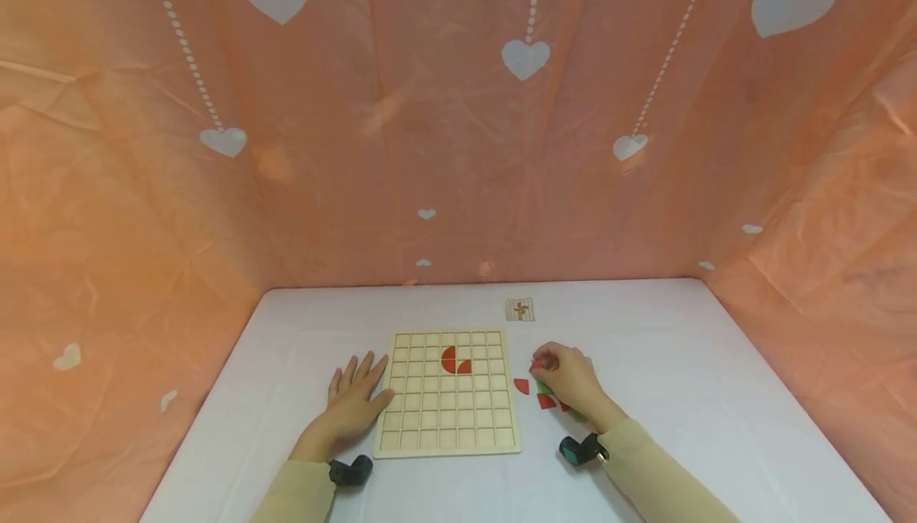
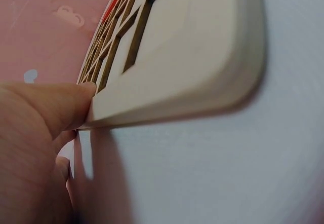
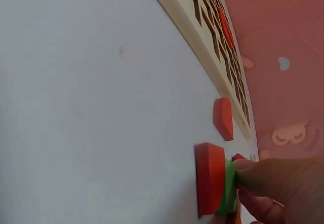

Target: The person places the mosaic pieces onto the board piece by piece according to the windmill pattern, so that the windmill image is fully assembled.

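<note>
Red piece (image 1: 535, 365) in pinch of right hand (image 1: 571, 377)

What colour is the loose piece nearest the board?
Red; the piece shows best in the right wrist view.

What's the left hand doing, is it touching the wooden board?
Touching. The left wrist view shows it: the left hand's thumb tip lies right against the edge of the wooden board, with no gap between them.
</note>
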### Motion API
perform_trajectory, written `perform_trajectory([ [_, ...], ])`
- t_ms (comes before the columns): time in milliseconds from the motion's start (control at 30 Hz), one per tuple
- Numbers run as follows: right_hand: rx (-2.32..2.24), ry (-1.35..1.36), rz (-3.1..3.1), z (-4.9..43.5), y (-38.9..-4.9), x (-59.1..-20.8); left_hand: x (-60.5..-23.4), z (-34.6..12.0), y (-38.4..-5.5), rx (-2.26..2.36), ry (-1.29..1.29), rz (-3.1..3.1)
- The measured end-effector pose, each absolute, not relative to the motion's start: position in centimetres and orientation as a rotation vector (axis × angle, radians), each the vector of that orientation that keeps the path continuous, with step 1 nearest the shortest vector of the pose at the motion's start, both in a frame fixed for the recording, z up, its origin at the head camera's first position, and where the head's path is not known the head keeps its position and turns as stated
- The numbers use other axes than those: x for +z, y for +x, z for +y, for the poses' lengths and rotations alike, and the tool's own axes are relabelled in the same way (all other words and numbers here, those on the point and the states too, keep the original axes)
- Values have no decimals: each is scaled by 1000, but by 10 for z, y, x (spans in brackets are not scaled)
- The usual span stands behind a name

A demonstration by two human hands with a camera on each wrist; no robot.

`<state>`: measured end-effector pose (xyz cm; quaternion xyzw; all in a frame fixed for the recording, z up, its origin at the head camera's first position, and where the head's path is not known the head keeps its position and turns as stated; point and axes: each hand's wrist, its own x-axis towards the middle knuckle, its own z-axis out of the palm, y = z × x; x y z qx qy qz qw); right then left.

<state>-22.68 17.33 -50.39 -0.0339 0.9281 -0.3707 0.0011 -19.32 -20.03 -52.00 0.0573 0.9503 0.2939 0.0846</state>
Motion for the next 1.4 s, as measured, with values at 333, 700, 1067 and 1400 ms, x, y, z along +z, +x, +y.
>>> perform_trajectory([
  [333, -1201, -98, 2863, 174, -225, -502, -519, -200, -193, 862, 192, 2839],
  [700, -1322, -113, 2749, 162, -230, -488, -516, -199, -193, 887, 179, 2836],
  [1067, -1325, -276, 2692, 122, -235, -485, -518, -200, -192, 892, 183, 2837],
  [1400, -1253, -356, 2687, 101, -242, -492, -517, -201, -192, 923, 178, 2804],
])
